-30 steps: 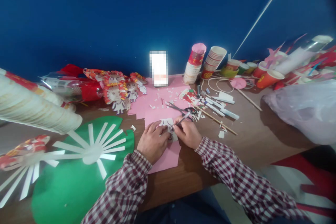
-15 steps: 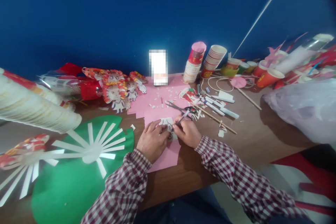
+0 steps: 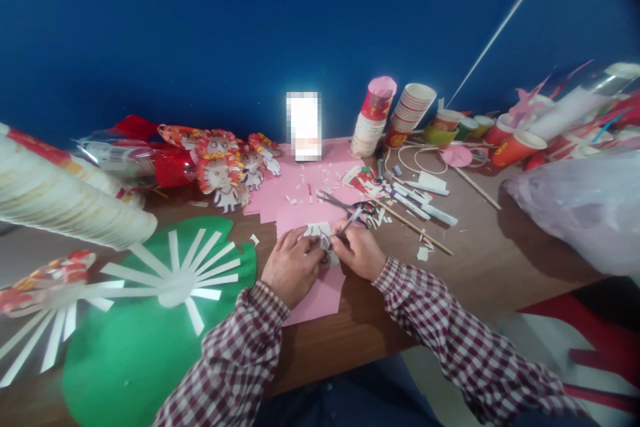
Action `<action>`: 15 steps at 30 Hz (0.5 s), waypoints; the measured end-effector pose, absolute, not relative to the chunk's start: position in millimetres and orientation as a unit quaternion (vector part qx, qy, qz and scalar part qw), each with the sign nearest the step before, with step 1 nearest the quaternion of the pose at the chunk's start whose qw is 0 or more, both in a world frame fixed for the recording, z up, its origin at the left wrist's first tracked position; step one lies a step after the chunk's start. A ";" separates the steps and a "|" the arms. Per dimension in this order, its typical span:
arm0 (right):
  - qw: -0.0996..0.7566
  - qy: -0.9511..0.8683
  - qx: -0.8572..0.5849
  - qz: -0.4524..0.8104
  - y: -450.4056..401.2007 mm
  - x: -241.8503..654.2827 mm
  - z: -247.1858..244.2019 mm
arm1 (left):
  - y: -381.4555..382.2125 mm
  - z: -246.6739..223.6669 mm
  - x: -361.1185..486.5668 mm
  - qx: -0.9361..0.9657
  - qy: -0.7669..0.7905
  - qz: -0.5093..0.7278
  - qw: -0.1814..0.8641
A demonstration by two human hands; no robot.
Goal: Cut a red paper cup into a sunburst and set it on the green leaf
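Note:
A small white piece of paper [image 3: 324, 232] with dark drawn lines lies on a pink sheet [image 3: 317, 300] in front of me. My left hand [image 3: 290, 270] rests on the white paper's left side, fingers laid down over it. From the right, my right hand [image 3: 364, 252] grips a slim pen [image 3: 352, 219], its tip down at the drawing. The fingers partly hide both the drawing and the pen's tip. Just beyond my right hand are scissors [image 3: 345, 203] with dark handles.
Paper scraps, markers [image 3: 411, 202] and a wooden stick [image 3: 413, 227] lie right of the pink sheets. Stacked paper cups [image 3: 411, 113] and a blurred-out bright screen [image 3: 304, 125] stand behind. Paper cutout figures [image 3: 220, 173], a green sheet [image 3: 130, 347] and a plastic bag [image 3: 565, 207] flank the workspace.
The view has shifted very slightly. Both hands keep nearly the same place on the paper, with the pen still in my right hand.

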State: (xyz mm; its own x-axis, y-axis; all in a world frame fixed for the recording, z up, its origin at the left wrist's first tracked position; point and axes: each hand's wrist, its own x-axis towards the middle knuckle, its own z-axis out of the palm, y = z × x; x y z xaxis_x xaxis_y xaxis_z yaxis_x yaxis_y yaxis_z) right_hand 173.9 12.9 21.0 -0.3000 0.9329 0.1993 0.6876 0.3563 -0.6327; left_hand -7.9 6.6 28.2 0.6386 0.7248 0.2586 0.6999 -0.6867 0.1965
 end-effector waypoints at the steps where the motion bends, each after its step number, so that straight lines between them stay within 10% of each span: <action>1: 0.277 -0.776 -0.522 0.219 12.9 174.0 20.8 | 6.6 27.9 -7.8 0.904 0.394 0.162 0.038; 15: 0.280 -0.784 -0.512 0.209 13.3 173.9 20.2 | 6.3 28.4 -7.6 0.904 0.399 0.150 0.030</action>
State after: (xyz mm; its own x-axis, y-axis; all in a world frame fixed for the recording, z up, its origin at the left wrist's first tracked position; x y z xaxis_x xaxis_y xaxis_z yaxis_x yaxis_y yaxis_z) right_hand 173.9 13.3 20.2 -0.3178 0.9210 0.2252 0.6869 0.3874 -0.6148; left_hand -7.6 6.3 28.4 0.6365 0.7305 0.2476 0.7125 -0.6798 0.1740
